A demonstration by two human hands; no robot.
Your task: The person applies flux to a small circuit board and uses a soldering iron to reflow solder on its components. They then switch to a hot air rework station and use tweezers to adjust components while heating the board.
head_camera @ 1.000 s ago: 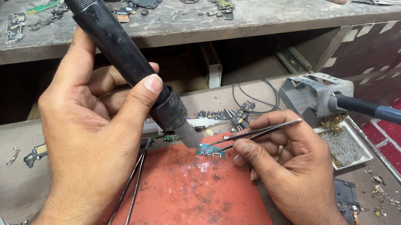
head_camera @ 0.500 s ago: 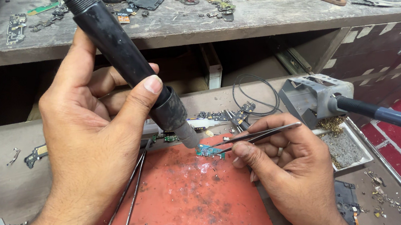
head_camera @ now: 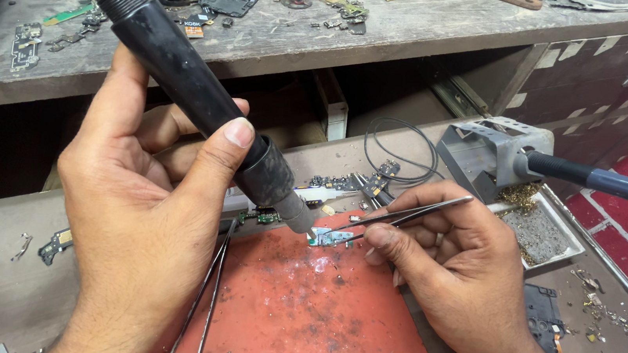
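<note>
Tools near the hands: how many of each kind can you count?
Hot-air wands: 1, in the left hand, black wand.
Tweezers: 2, one pair in the right hand, a spare pair on the red mat.
Soldering irons: 1, blue-handled, in its stand.
Total: 4

Both arms are bare as far as the view shows them, with no sleeve, cuff or glove in sight. The left hand (head_camera: 143,220) wears no ring, watch or band, and its thumbnail is cut short and looks clean. The right hand (head_camera: 453,271) carries a thin ring on one finger, and its wrist is also bare, with fine hair visible along the forearm
</note>
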